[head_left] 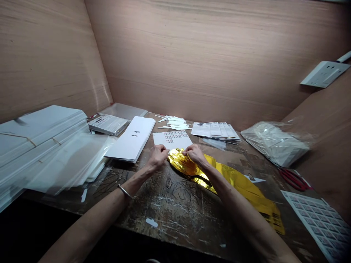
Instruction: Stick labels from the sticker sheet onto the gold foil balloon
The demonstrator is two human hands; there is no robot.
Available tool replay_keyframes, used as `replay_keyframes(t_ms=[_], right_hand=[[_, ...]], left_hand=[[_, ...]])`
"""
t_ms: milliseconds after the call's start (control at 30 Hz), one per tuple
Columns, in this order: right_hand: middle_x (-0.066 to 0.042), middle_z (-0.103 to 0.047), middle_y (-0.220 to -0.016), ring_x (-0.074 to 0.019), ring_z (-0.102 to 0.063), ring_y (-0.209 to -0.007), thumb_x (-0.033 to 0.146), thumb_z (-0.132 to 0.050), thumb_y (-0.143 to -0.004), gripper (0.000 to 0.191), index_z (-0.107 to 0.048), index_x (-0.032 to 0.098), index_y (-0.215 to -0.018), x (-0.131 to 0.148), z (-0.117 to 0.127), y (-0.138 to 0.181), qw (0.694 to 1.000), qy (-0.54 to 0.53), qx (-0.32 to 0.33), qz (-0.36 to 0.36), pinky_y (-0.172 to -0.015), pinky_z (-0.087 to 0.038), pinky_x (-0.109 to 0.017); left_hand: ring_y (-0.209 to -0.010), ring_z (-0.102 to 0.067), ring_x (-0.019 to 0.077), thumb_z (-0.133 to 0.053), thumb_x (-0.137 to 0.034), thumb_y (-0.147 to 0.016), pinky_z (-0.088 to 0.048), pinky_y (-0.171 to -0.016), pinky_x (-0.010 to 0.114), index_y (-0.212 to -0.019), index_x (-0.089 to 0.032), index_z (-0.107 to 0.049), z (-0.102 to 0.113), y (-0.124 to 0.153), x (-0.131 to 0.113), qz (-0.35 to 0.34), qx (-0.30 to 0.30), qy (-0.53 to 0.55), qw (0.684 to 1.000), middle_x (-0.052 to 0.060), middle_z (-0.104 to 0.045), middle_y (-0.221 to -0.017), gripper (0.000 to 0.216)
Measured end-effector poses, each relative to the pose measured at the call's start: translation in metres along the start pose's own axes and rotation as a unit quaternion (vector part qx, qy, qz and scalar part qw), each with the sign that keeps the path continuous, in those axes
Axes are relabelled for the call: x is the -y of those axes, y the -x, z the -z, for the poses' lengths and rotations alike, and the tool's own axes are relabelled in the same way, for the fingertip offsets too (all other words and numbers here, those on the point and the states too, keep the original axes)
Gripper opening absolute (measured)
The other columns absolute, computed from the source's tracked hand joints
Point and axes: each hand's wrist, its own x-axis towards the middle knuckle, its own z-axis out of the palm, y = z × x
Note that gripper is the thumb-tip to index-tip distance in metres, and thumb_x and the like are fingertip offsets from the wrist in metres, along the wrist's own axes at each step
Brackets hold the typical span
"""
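Note:
A stack of shiny gold foil balloons (241,182) stretches across the table, flattened, under my right forearm. My right hand (195,155) is closed in a pinch on the crinkled near end of the top foil balloon (178,160). At the tip of that end, my left hand (158,157) has its fingers pinched together at the foil's edge; the exact grip is too small to make out. Just behind both hands lies a white sheet of small printed stickers (175,138). Loose white straws (177,123) are piled beyond it.
Left are folded white cards (133,140), clear plastic bags (79,157) and banded white stacks (41,124). Printed packets (215,130) lie behind. On the right are a filled plastic bag (276,142), red-handled scissors (293,179) and a sticker sheet (318,223). Wooden panels enclose the table.

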Motion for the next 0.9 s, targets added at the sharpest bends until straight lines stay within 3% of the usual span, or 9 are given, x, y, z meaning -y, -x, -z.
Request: replay_keyframes(t_ms=[67, 200, 533, 633, 767, 900], right_hand=[[-0.005, -0.058, -0.092, -0.0213, -0.047, -0.091, 0.025, -0.055, -0.059, 0.012, -0.063, 0.016, -0.058, 0.004, -0.002, 0.0, 1.0, 0.028, -0.011, 0.004, -0.072, -0.033, -0.03], [-0.003, -0.04, -0.122, -0.0253, -0.022, -0.114, 0.023, -0.054, -0.061, 0.011, -0.063, 0.018, -0.06, 0.01, -0.006, 0.002, 0.997, 0.073, -0.014, 0.007, -0.085, -0.024, -0.041], [-0.003, -0.035, -0.125, -0.026, -0.017, -0.116, 0.024, -0.05, -0.063, 0.014, -0.063, 0.018, -0.064, 0.007, -0.015, -0.003, 0.994, 0.11, 0.007, 0.01, -0.086, -0.02, -0.046], [-0.005, -0.039, -0.123, -0.0261, -0.021, -0.114, 0.022, -0.049, -0.062, 0.014, -0.062, 0.017, -0.063, 0.007, -0.016, -0.002, 0.992, 0.126, 0.0, 0.017, -0.086, -0.02, -0.043], [-0.007, -0.049, -0.11, -0.0256, -0.029, -0.108, 0.018, -0.046, -0.062, 0.016, -0.061, 0.016, -0.061, 0.008, -0.02, 0.001, 0.987, 0.158, -0.014, 0.039, -0.082, -0.023, -0.039], [-0.009, -0.055, -0.091, -0.0232, -0.04, -0.093, 0.024, -0.045, -0.066, 0.016, -0.059, 0.016, -0.066, 0.009, -0.022, 0.005, 0.979, 0.199, -0.028, 0.04, -0.076, -0.026, -0.036]], left_hand=[[-0.047, -0.044, 0.0081, -0.048, -0.028, -0.065, -0.029, -0.044, 0.018, -0.052, -0.012, -0.052, -0.003, 0.001, 0.003, -0.025, -0.005, -0.047, 0.999, -0.001, -0.05, -0.048, 0.021], [-0.054, -0.045, 0.0093, -0.046, -0.026, -0.067, -0.029, -0.048, 0.018, -0.054, -0.013, -0.055, -0.012, 0.003, 0.008, -0.041, 0.01, -0.088, 0.995, 0.0, -0.05, -0.051, 0.021], [-0.06, -0.049, 0.0123, -0.042, -0.024, -0.071, -0.033, -0.054, 0.021, -0.062, -0.014, -0.058, -0.018, 0.01, 0.006, -0.06, 0.02, -0.151, 0.987, 0.003, -0.057, -0.06, 0.021], [-0.068, -0.05, 0.0143, -0.04, -0.02, -0.074, -0.036, -0.063, 0.024, -0.066, -0.014, -0.058, -0.022, 0.012, 0.006, -0.159, 0.027, -0.189, 0.969, 0.006, -0.058, -0.069, 0.02], [-0.088, -0.045, 0.0167, -0.037, -0.019, -0.077, -0.033, -0.078, 0.029, -0.076, -0.015, -0.057, -0.03, 0.015, 0.009, -0.346, 0.084, -0.205, 0.912, 0.006, -0.058, -0.085, 0.02], [-0.091, -0.044, 0.0185, -0.04, -0.022, -0.077, -0.029, -0.082, 0.034, -0.079, -0.015, -0.055, -0.034, 0.017, 0.011, -0.376, 0.128, -0.249, 0.883, 0.006, -0.057, -0.087, 0.018]])
